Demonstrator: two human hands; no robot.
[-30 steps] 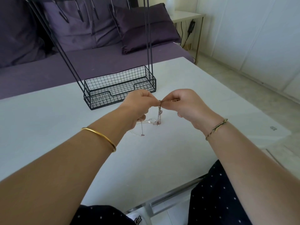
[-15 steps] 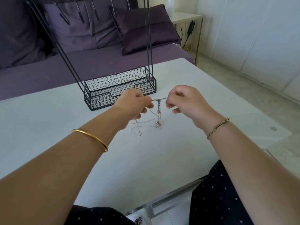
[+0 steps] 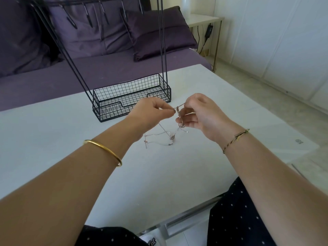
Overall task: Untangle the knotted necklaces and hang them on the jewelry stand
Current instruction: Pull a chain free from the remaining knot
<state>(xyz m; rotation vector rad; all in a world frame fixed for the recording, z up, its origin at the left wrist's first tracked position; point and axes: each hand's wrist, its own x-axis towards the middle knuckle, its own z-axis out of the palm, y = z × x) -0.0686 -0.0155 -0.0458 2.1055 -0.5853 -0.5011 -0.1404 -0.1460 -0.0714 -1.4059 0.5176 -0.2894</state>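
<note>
Quick look from my end: left hand (image 3: 152, 110) and right hand (image 3: 200, 114) are both raised a bit off the white surface (image 3: 53, 139), close together w/ the knotted necklaces (image 3: 179, 118) strung between them. Left thumb + index fingers (image 3: 168, 112) are pressed together, pinching a chain right at the knot. Right thumb + index pinch the other end of that short strand, and the lower fingers on that side curl round the clump further down, afaict. The rest of the chains hang down and trail loose on the surface just below the hands, thin loops, can't tell how many pcs. The jewelry stand (image 3: 131, 102), black wire basket base w/ tall rods, sits on the surface just behind the hands, apart from them. Its hooks show up top, nothing on them. Gold bangle (image 3: 104, 150) on left wrist, cord bracelet (image 3: 236, 139) on right.
</note>
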